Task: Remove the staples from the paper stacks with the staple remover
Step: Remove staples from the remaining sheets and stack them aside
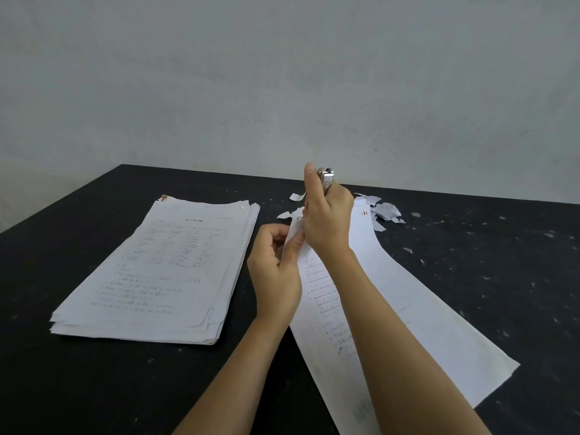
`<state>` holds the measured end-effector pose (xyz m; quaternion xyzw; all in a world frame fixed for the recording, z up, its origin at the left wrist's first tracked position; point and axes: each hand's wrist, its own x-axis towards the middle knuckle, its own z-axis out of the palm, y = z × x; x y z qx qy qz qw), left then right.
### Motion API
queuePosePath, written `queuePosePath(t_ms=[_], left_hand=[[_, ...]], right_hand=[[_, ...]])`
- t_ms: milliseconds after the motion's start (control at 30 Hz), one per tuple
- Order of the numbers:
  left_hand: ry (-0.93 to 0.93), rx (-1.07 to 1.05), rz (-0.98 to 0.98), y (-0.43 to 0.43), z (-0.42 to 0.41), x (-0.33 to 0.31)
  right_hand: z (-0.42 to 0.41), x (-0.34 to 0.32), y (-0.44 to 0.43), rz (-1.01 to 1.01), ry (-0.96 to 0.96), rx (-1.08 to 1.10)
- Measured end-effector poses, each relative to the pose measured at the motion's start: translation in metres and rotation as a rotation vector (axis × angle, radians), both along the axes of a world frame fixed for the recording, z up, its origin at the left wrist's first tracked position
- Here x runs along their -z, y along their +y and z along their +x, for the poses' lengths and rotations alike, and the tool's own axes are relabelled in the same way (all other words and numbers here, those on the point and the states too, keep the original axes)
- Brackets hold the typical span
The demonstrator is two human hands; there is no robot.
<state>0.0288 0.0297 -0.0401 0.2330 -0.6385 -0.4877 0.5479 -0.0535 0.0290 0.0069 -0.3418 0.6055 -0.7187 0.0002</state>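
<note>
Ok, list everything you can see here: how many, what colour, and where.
wall: one, grey, behind the table.
table: one, black with pale specks, fills the lower view.
stack: one, white printed paper, left on the table.
sheets: number unclear, white, printed, right on the table, far corner lifted.
scraps: several, white, far side of the table beyond the hands.
remover: one, silver, raised above the sheets' corner.
left grip: one hand, pinches the sheets' lifted corner.
right grip: one hand, holds the remover.
</note>
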Motion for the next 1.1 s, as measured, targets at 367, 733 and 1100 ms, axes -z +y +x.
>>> queuePosePath(t_ms=[367, 733, 1100], left_hand=[[-0.010, -0.014, 0.041, -0.003, -0.001, 0.001], [0.013, -0.007, -0.016, -0.002, 0.000, 0.000], [0.024, 0.043, 0.149, -0.012, 0.002, 0.002]], right_hand=[[-0.007, -0.003, 0.003, -0.061, -0.090, -0.075], [0.000, -0.010, 0.007, -0.083, -0.119, -0.048], [-0.016, -0.018, 0.012, -0.294, -0.446, -0.166]])
